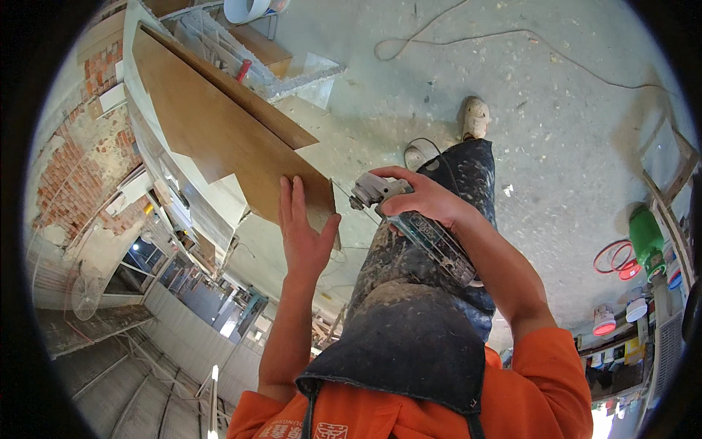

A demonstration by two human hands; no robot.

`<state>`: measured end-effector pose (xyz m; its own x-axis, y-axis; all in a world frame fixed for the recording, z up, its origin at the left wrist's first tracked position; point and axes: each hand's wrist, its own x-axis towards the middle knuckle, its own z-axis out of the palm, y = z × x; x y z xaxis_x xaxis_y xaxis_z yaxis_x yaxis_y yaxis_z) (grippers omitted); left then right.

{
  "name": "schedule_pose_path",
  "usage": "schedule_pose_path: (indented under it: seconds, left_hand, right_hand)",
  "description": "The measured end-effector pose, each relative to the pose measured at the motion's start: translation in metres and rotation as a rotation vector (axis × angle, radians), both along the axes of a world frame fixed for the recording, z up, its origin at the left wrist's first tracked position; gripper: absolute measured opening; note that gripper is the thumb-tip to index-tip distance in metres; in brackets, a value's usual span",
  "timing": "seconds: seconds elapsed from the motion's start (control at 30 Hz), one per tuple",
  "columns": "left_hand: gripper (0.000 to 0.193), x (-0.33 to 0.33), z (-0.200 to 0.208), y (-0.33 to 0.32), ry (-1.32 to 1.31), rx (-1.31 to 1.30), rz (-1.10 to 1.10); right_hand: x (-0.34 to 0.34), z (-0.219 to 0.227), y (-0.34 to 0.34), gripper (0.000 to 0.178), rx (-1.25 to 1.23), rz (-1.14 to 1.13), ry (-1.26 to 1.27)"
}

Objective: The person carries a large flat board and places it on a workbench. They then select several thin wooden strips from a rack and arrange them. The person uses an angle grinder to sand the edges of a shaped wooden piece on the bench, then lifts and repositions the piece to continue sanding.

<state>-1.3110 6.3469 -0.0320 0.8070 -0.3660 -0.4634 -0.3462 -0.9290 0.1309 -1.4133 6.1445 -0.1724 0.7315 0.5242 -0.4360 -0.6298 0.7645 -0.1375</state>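
Observation:
My left hand (303,241) lies with fingers stretched out on the near end of a long brown board (227,132), its thumb by the board's edge. My right hand (424,196) is wrapped round an angle grinder (433,240) with a grey metal head and a dark body. The grinder's head points at the board's end, a small gap away from it. Whether a disc is fitted I cannot tell. A thin dark cord (439,150) loops behind my right hand. A black, dusty apron (409,344) hangs down my front.
A second narrow brown piece (289,128) lies along the board's far side. Beyond it stand a dusty frame and a red-handled tool (244,70). A cable (504,32) crosses the concrete floor. To the right are a green gas cylinder (646,238), a red hose and buckets (604,320).

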Motion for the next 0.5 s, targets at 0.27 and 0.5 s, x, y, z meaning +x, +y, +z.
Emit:
schedule_pose_path:
  seconds: [0.27,0.5]
  left_hand:
    - [0.096,-0.001,0.000,0.001,-0.003,0.008,-0.007]
    - [0.095,-0.004,0.003,-0.003,0.002,0.031,0.012]
  right_hand:
    - [0.000,-0.001,0.002,0.074,-0.025,-0.013,-0.021]
    - [0.012,0.003,-0.005,0.072,-0.020,0.019,-0.027]
